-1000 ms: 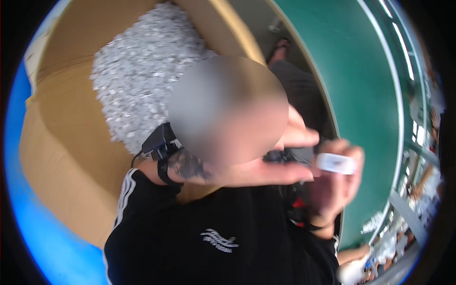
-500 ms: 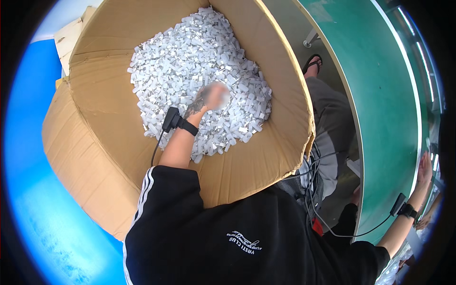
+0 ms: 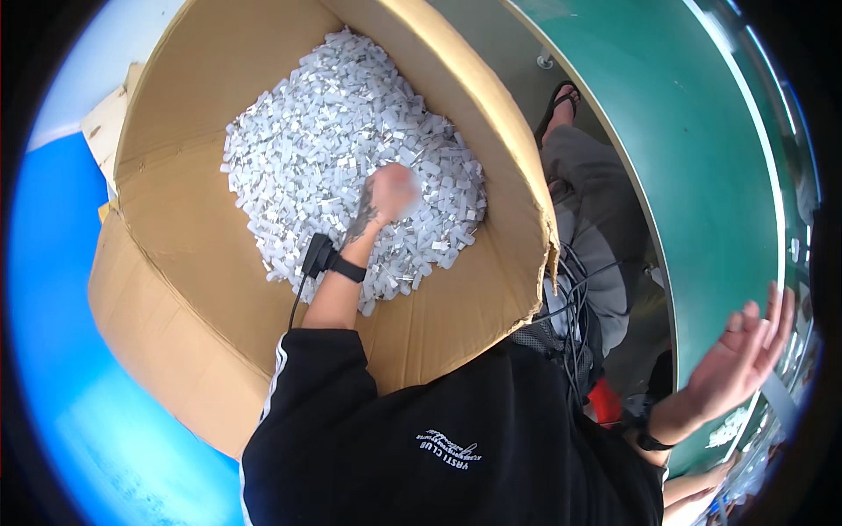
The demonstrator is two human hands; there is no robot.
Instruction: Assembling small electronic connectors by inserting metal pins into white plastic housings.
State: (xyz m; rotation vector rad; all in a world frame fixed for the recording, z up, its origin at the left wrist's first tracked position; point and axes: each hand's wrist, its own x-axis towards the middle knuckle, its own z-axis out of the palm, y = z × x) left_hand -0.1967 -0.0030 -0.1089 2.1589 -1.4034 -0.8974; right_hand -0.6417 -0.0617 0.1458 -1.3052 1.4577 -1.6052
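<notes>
In a large cardboard box (image 3: 189, 202) lies a heap of small whitish plastic pieces (image 3: 307, 145), some with a metallic glint. My left hand (image 3: 392, 190) rests on the middle of this heap, the arm reaching in over the near side. Its fingers are blurred, so whether they grip any pieces cannot be made out. At the right, my right hand (image 3: 737, 355) is raised over the edge of the green table (image 3: 693, 188), palm showing and fingers apart, with nothing in it. A small cluster of white pieces (image 3: 728, 428) lies on the table just below that hand.
Black cables (image 3: 574, 307) hang between the box and the table. A leg in grey trousers (image 3: 596, 197) and a foot in a black flip-flop (image 3: 561, 105) occupy the gap. Another person's forearm (image 3: 693, 486) shows at the lower right. Blue surface (image 3: 61, 289) lies left of the box.
My right hand has come off the table's far edge and moved left and nearer, its fingers spreading. My left hand stays on the heap. The view has shifted slightly.
</notes>
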